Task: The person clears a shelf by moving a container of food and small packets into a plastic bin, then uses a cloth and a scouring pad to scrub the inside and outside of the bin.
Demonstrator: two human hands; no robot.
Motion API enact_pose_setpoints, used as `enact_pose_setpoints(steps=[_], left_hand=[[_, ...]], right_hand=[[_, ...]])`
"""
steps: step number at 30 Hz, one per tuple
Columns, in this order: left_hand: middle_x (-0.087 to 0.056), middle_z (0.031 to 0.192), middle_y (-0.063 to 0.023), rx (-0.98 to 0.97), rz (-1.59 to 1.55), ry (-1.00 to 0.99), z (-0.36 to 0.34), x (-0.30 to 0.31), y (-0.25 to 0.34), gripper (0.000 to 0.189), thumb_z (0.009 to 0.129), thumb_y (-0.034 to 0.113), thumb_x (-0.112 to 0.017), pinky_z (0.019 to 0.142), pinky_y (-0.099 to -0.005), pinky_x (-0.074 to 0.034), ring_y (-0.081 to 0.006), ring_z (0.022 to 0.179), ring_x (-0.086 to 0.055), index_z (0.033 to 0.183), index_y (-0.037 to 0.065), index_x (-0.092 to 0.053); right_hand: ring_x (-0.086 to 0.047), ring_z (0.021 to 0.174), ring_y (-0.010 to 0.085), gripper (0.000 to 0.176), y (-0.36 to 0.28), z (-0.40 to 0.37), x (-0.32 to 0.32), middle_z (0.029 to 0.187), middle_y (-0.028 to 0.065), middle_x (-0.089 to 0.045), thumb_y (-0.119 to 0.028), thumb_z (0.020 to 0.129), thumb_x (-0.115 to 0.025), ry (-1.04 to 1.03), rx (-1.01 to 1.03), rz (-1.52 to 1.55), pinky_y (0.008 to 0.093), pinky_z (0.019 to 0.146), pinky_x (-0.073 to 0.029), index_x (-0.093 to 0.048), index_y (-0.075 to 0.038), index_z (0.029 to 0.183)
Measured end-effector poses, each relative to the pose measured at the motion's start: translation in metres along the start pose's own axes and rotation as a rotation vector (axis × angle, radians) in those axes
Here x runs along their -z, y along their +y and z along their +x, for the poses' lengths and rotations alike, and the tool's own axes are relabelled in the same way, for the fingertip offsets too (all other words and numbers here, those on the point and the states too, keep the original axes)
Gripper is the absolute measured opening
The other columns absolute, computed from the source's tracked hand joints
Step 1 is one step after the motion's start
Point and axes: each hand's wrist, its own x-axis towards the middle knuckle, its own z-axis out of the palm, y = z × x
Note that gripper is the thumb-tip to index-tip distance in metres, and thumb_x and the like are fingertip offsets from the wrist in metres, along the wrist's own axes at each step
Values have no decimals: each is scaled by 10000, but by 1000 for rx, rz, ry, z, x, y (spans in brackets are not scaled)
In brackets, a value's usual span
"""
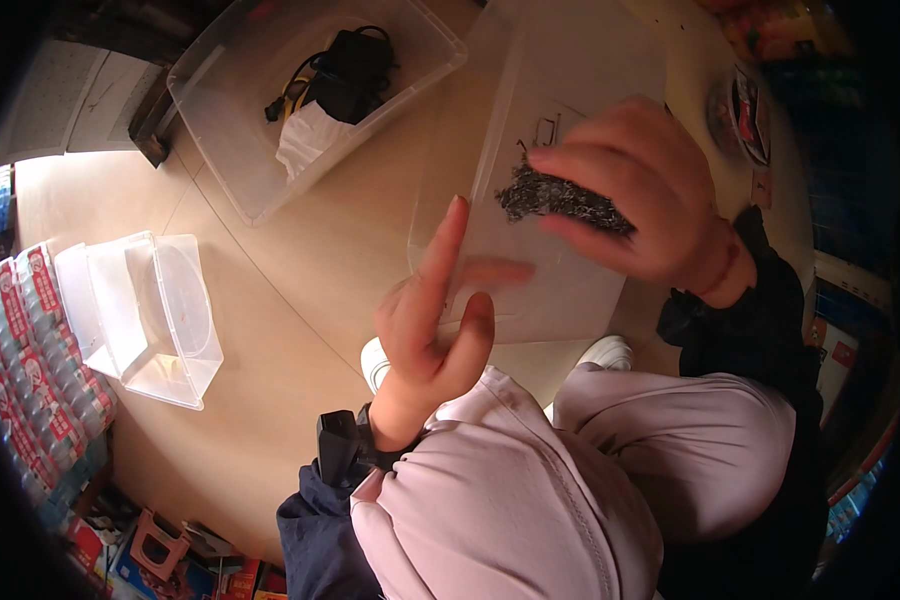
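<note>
The person sits with knees in pale pink trousers [530,500] above a wooden floor [270,400]; two white shoes [606,352] show just past the knees.

The left hand [425,330] holds a clear plastic container [560,90] by its lower edge. The thumb lies behind the plastic and shows through it, the lower fingers are bent against the near side, and the index finger stands straight up. Whether this piece is a box or only a lid, I cannot tell. It is lifted above the floor, in the middle of the view, and it is tilted.

The right hand [640,185] is in front of the container, near its middle. Its fingers are curled and closed around a dark clump [560,200] of small black pieces, which sticks out to the left of the fingertips. What the pieces are is too small to tell. A red band [727,272] is on this wrist, and a black watch [338,440] is on the left wrist.

On the floor further away stands a large clear bin [220,140] with a black adapter [348,65], its cables and something white inside. At the left lie small clear boxes [155,305], and beside them stacked packs with red and white labels [30,350].
</note>
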Motion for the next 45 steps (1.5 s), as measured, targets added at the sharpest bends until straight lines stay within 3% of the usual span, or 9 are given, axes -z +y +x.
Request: enact_pose_setpoints(steps=[8, 13, 16, 22, 29, 32, 40, 42, 45], left_hand=[[-715, 853, -99, 0, 10, -16, 3, 3, 5, 723, 675, -93, -486, 783, -219, -473, -203, 712, -653, 1392, -71, -392], [-716, 850, -98, 9, 11, -18, 3, 3, 5, 726, 672, -92, -487, 776, -217, -473, -199, 699, -648, 1391, -72, -391], [-716, 844, -93, -25, 32, -14, 3, 2, 4, 728, 672, -89, -485, 753, -217, -477, -193, 689, -645, 1394, -73, -389], [-716, 841, -90, 19, 22, -21, 3, 2, 7, 733, 673, -84, -478, 709, -214, -481, -181, 679, -646, 1399, -75, -383], [-718, 846, -81, -1, -3, -7, 2, 1, 3, 740, 672, -82, -477, 715, -211, -481, -181, 682, -649, 1405, -64, -381], [-718, 852, -83, 15, -15, -9, -2, 3, 3, 739, 674, -82, -476, 718, -215, -483, -184, 692, -655, 1406, -64, -380], [-719, 857, -83, 13, -24, 10, -1, 0, 2, 734, 676, -77, -479, 701, -219, -484, -181, 674, -643, 1403, -66, -383], [-698, 944, -155, 132, -56, -98, -1, 6, 11, 685, 778, -63, -405, 909, -302, -459, -185, 925, -641, 1448, -91, -267], [-699, 939, -152, 148, -33, -104, -1, 7, 13, 687, 776, -62, -407, 908, -300, -458, -184, 926, -641, 1448, -90, -268]], right_hand=[[-534, 1107, 358, 523, 12, 4, 24, 1253, 173, -553, -167, 669, -787, -245, 173, -4, 480, 934, -406, -600, -85, 1150], [-452, 1247, 362, 576, -8, 2, 25, 1363, 189, -460, -197, 686, -773, -70, -318, -200, 447, 1020, -367, -587, -74, 1217], [-445, 1266, 357, 586, -7, -4, 19, 1368, 190, -455, -165, 685, -739, -147, -374, -214, 435, 1041, -355, -572, -54, 1235], [-443, 1264, 362, 649, 4, 5, 29, 1370, 186, -453, -120, 646, -695, -237, -35, 11, 424, 1042, -356, -548, -60, 1275], [-457, 1238, 361, 702, -9, -1, 14, 1362, 186, -462, -106, 651, -681, -8, -320, -117, 419, 1033, -360, -494, -38, 1324], [-497, 1174, 359, 690, -10, 0, 14, 1298, 179, -511, -87, 650, -680, -30, -391, -200, 416, 1007, -382, -506, -31, 1315], [-547, 856, 278, 506, -4, -2, 12, 993, 67, -569, -51, 645, -706, -104, -34, -115, 386, 763, -439, -651, -99, 1145], [-547, 831, 264, 482, -4, -4, 8, 974, 56, -571, -74, 644, -717, -91, -8, -113, 380, 738, -433, -664, -108, 1122], [-541, 800, 255, 455, -4, -10, 0, 968, 61, -576, -89, 646, -733, -45, -30, -62, 381, 711, -425, -680, -97, 1097]])
